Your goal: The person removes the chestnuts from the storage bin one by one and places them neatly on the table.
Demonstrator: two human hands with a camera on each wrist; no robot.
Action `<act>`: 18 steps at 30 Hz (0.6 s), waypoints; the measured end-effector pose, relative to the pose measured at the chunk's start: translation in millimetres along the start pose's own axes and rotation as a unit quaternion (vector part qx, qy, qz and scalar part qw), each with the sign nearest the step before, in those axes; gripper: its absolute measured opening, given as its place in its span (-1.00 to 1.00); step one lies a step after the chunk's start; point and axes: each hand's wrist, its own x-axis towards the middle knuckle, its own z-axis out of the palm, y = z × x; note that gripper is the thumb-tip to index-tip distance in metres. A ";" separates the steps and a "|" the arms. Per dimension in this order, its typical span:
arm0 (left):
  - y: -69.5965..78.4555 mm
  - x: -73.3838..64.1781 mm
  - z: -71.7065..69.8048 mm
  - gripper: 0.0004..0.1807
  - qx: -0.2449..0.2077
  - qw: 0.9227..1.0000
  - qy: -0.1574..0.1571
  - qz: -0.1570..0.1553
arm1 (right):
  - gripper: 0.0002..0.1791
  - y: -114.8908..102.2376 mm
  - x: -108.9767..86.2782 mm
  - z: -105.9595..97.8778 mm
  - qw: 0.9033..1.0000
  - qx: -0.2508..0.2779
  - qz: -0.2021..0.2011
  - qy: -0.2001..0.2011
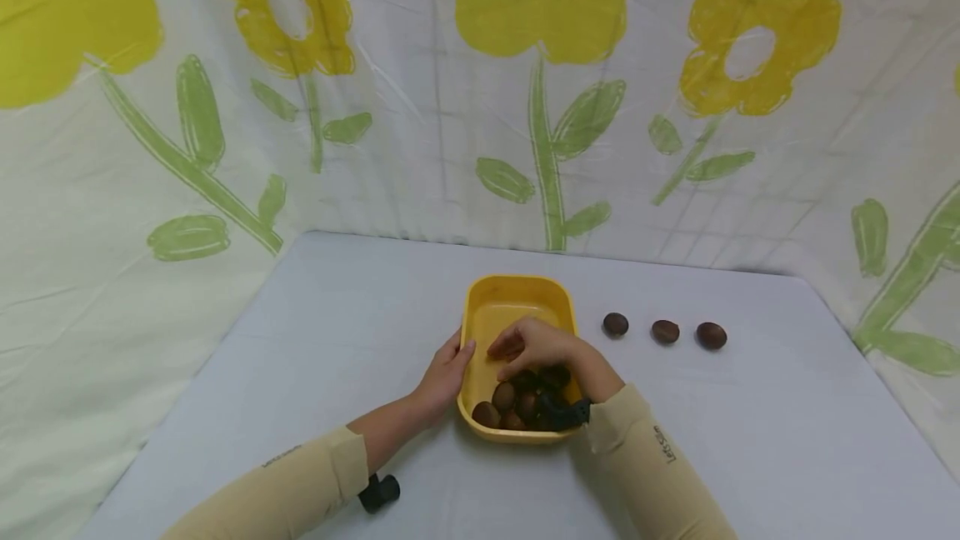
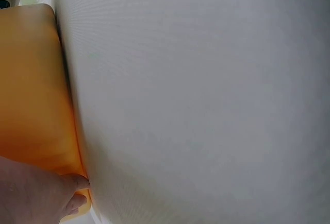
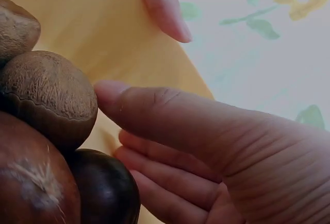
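A yellow plastic tray [image 1: 491,315] stands upright on the table, with several brown chestnuts [image 1: 504,396] heaped at its near end. My left hand [image 1: 441,377] grips the tray's left side, its thumb over the rim; the left wrist view shows fingers [image 2: 77,185] low against the outer wall. Inside the tray, my right hand [image 1: 543,344] reaches over the heap with bent fingers and thumb spread apart. Up close in the right wrist view, the thumb tip is right at a rough-based chestnut [image 3: 51,95], and the fingers are beside a dark, glossy one [image 3: 105,185].
To the right of the tray, three chestnuts lie spaced out in a row: a left one [image 1: 616,324], a middle one [image 1: 665,332] and a right one [image 1: 711,336]. A white cloth [image 1: 360,140] painted with yellow flowers hangs behind the pale table [image 1: 750,423].
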 end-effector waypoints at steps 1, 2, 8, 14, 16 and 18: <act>0.0 -0.3 0.1 -0.42 0.000 1.000 0.001 0.000 | -0.58 0.2 0.1 0.4 1.000 0.003 -0.003 -0.009; -0.2 -0.5 0.3 -0.43 0.002 1.000 0.002 0.003 | -0.60 0.1 0.1 0.8 1.000 0.006 -0.004 -0.016; -1.5 -0.3 0.9 -0.44 0.006 1.000 0.009 0.004 | -0.65 -0.7 0.0 3.2 0.997 0.034 -0.017 -0.074; -1.3 0.9 1.0 -0.44 0.003 1.000 0.011 0.005 | -0.61 -1.9 -1.6 1.8 0.988 0.047 -0.032 -0.143; -0.4 0.7 1.2 -0.44 0.001 1.000 0.012 0.006 | -0.62 -2.2 -2.2 1.1 0.986 0.046 -0.038 -0.157; -0.1 0.6 1.1 -0.44 0.001 1.000 0.012 0.007 | -0.64 -2.1 -2.2 0.8 0.984 0.046 -0.046 -0.167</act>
